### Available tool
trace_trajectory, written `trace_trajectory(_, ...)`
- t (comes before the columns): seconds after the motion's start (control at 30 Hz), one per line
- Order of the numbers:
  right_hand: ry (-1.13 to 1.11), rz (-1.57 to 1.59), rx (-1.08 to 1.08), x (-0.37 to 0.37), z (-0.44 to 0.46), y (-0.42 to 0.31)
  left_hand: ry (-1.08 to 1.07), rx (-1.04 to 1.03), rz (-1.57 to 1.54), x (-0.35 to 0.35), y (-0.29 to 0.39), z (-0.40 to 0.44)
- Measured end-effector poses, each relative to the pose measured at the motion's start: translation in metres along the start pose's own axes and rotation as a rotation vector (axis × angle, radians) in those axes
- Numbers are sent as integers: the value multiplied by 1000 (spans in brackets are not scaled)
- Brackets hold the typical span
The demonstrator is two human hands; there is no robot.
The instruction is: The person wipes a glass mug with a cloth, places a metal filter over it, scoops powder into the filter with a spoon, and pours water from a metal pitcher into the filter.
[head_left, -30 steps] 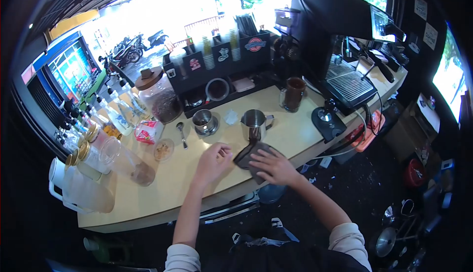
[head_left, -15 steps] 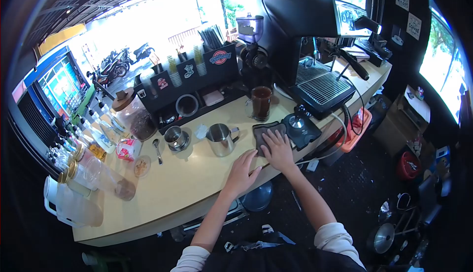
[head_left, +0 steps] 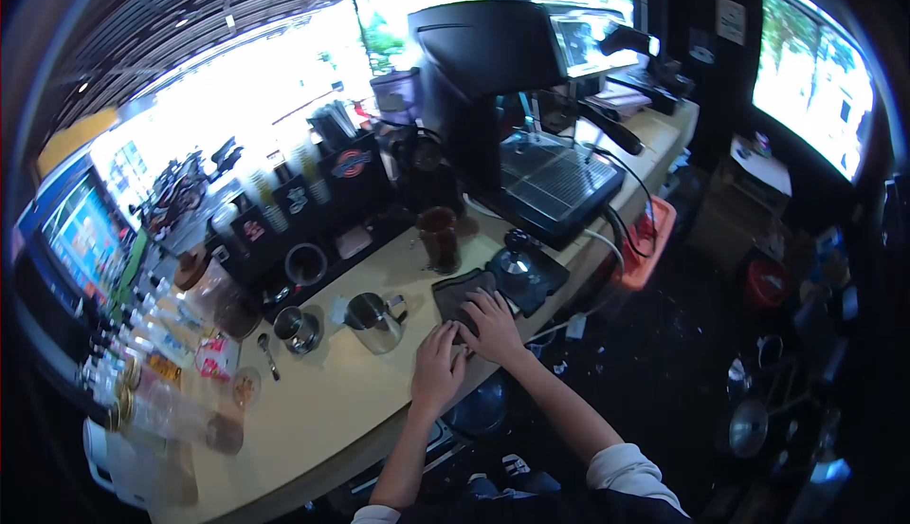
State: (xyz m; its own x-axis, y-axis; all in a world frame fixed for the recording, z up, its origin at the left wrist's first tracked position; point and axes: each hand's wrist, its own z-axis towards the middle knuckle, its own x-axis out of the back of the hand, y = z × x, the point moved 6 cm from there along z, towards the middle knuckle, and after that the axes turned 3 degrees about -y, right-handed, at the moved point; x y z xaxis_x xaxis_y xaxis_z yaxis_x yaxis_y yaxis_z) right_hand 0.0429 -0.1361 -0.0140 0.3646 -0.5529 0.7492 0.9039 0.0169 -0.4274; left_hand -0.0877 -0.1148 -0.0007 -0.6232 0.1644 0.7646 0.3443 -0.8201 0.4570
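Note:
A dark folded cloth (head_left: 457, 296) lies on the counter near its front edge. My right hand (head_left: 491, 327) rests flat on the cloth, fingers spread. My left hand (head_left: 437, 368) is just left of it, fingers stretched out and their tips at the cloth's near edge. Behind the cloth stands a glass mug of brown drink (head_left: 439, 241). To the right, a metal tamper (head_left: 515, 260) sits on a black tamping mat (head_left: 542, 284). A steel milk pitcher (head_left: 373, 323) stands left of the cloth.
The espresso machine (head_left: 559, 183) and a grinder (head_left: 417, 159) stand at the back. A steel cup (head_left: 299, 330), a spoon (head_left: 269, 357), a small dish (head_left: 246, 386) and several bottles and jars (head_left: 171, 410) fill the left side. An orange basket (head_left: 648, 244) is beyond the counter edge.
The view has turned, so the scene sits further left and is slightly blurred. My left hand's fingertips have come closer to my right hand, which stays on the cloth.

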Motion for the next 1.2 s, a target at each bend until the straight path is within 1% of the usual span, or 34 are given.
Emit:
trace_trajectory(0.03,22,-4,15,3,-4,-3,-5,3,0,0,2,0)
trace_trajectory(0.07,49,-10,23,8,-10,-7,-40,-39,-17,-2,4,-1)
trace_trajectory(0.13,118,-12,-56,24,-36,-17,18,-56,-57,4,6,-1)
trace_trajectory(0.17,168,61,-56,32,-54,-24,63,-119,-54,10,14,-3)
trace_trajectory(0.2,217,128,-50,38,-74,-31,30,-163,-89,7,20,-8)
trace_trajectory(0.27,299,77,-126,46,-118,-34,51,-279,-303,5,29,-22)
trace_trajectory(0.33,246,239,-335,41,-171,-22,-29,-375,-322,-14,41,-42)
trace_trajectory(0.4,242,255,-534,37,-235,-11,-265,-540,-495,-54,52,-64)
trace_trajectory(0.43,211,319,-677,29,-274,-3,-292,-575,-526,-69,56,-77)
trace_trajectory(0.47,185,386,-815,19,-317,4,-428,-542,-498,-92,58,-90)
trace_trajectory(0.5,273,411,-947,7,-367,14,-562,-513,-460,-115,58,-104)
trace_trajectory(0.53,368,442,-1077,-8,-420,18,-586,-556,-480,-128,58,-119)
trace_trajectory(0.57,392,370,-1271,-19,-473,16,-716,-529,-417,-148,52,-137)
trace_trajectory(0.6,412,301,-1462,-26,-523,7,-838,-500,-345,-169,44,-156)
trace_trajectory(0.67,430,337,-1766,-35,-600,-26,-1097,-458,-305,-217,22,-195)
trace_trajectory(0.73,351,237,-2016,-53,-667,-61,-1286,-509,-272,-255,17,-226)
trace_trajectory(0.77,292,251,-2092,-69,-698,-77,-1297,-543,-277,-268,26,-233)
trace_trajectory(0.8,228,271,-2167,-87,-726,-93,-1424,-521,-183,-283,31,-244)
trace_trajectory(0.83,104,307,-2200,-107,-748,-107,-1548,-494,-82,-297,34,-258)
trace_trajectory(0.87,-26,343,-2222,-125,-769,-121,-1562,-519,-81,-308,40,-265)
trace_trajectory(0.9,-120,410,-2220,-139,-784,-131,-1630,-544,-45,-322,43,-271)
trace_trajectory(0.93,-152,469,-2208,-142,-794,-135,-1691,-575,-12,-342,50,-275)
trace_trajectory(0.97,-162,528,-2212,-143,-804,-141,-1743,-545,95,-374,41,-282)
trace_trajectory(1.0,-136,575,-2205,-142,-812,-144,-1791,-516,208,-402,37,-286)
trace_trajectory(1.03,-95,617,-2200,-145,-821,-146,-1799,-559,211,-415,53,-281)
trace_trajectory(1.07,-38,653,-2197,-142,-825,-150,-1796,-576,286,-426,66,-275)
trace_trajectory(1.17,138,688,-2150,-143,-848,-143,-1772,-661,530,-460,119,-271)
trace_trajectory(1.2,186,672,-2125,-147,-859,-137,-1782,-718,553,-473,145,-276)
